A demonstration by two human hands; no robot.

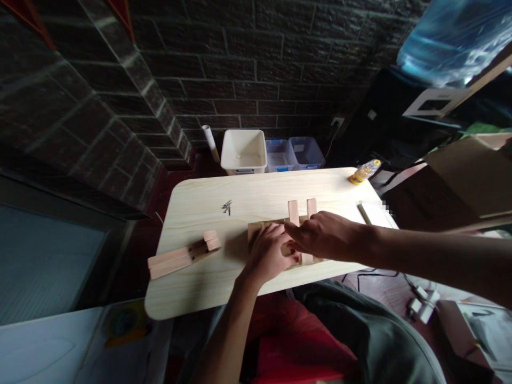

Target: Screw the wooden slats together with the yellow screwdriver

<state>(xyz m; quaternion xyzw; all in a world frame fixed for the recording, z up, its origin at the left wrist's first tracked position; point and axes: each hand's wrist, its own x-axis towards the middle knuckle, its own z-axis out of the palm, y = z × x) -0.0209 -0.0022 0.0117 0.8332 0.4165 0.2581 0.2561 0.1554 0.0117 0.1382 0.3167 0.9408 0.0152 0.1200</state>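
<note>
Near the table's front edge lies a brown cardboard box (pixel 253 229), with two upright-pointing wooden slats (pixel 293 211) (pixel 311 207) across it. My left hand (pixel 273 248) rests on the box, its fingers spread over the top beside the left slat. My right hand (pixel 314 232) is closed just above the slats, touching or nearly touching my left fingers; what it grips is too small to make out. A joined wooden piece (pixel 172 261) with dark holes and a short block at its end lies to the left. Several dark screws or nails (pixel 227 206) lie behind it.
The light wooden table (pixel 192 192) carries a clear bottle with yellow parts (pixel 365 172) at its back right and a white sheet-like object (pixel 378 213) at the right. Behind stand a white bin (pixel 244 152) and two bluish tubs (pixel 280 154). A cardboard box (pixel 472 176) is at the right.
</note>
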